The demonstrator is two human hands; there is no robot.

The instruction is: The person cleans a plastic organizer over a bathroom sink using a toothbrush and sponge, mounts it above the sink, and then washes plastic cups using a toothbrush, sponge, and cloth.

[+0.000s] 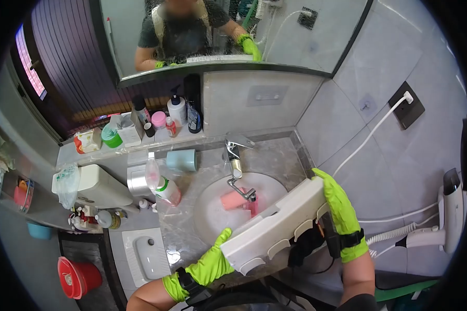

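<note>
Both my hands wear bright green rubber gloves. They hold a long white plastic rack [280, 220] tilted over the front of the sink, with several rounded tabs along its lower side; it looks like a wall-mounted toothbrush holder. My left hand [208, 268] is closed on its left end, the thumb up against the side. At the right end, my right hand [341, 210] grips with its fingers along the outer side. Behind the rack, the white basin [208, 207] contains a pink cup [233, 199] and another pink item, partly hidden. The chrome faucet [234, 166] stands above them.
On the counter are a light blue cup [181, 160] and a spray bottle [167, 191]. Toiletries, including a white pump bottle [177, 111], line the ledge. A hair dryer [449, 217] hangs at right, its cords along the wall. A red bucket [83, 278] stands lower left.
</note>
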